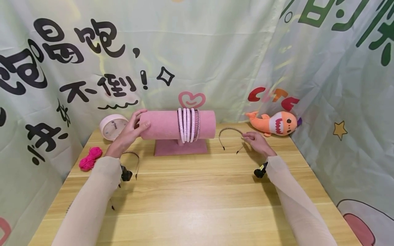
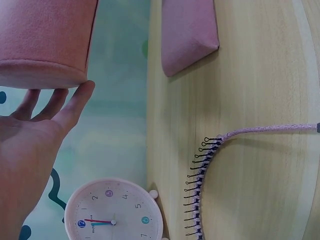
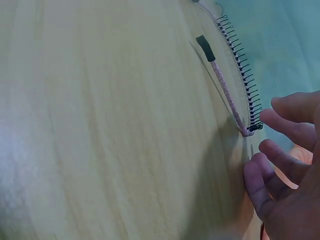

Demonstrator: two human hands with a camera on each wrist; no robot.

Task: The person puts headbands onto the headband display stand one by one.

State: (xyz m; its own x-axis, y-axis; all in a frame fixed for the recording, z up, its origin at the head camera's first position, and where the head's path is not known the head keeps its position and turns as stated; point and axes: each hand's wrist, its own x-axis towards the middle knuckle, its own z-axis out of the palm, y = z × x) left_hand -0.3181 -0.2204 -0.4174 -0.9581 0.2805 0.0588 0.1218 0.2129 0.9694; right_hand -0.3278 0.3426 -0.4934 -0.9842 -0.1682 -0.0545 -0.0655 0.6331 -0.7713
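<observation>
Backdrop: printed cloth (image 1: 215, 51) behind the far edge and along both sides. Worktop (image 1: 200, 198): light wood. Two pale sleeves (image 1: 87, 194) reach in from the near edge.

Stand (image 1: 160, 124): pink roll on a pink foot, midway along the far edge. Around the roll, right of its middle: white bands (image 1: 184, 124) and, on their right, a dark-toothed one.

Plush shark (image 1: 271, 123): orange, in the far right corner.

Left hand (image 1: 128, 134): at the roll's left end, fingers and thumb extended and apart, fingertips touching it.

Right hand (image 1: 260, 143): near the far edge, right of the stand. Fingers loosely bent, thumb and forefinger apart; tips at the right side of a toothed headband. Firm contact: cannot tell.

Clock (image 1: 114, 127): white rim, far left corner. Yarn (image 1: 90, 159): hot pink, by the left edge.

Toothed headband (image 3: 246, 82): on the worktop near the far edge, between stand and right hand. Second headband (image 2: 201, 170): towards the left edge, beside the left forearm. Smallest: black tip (image 1: 112, 207) showing past the left sleeve, towards the near left corner.
</observation>
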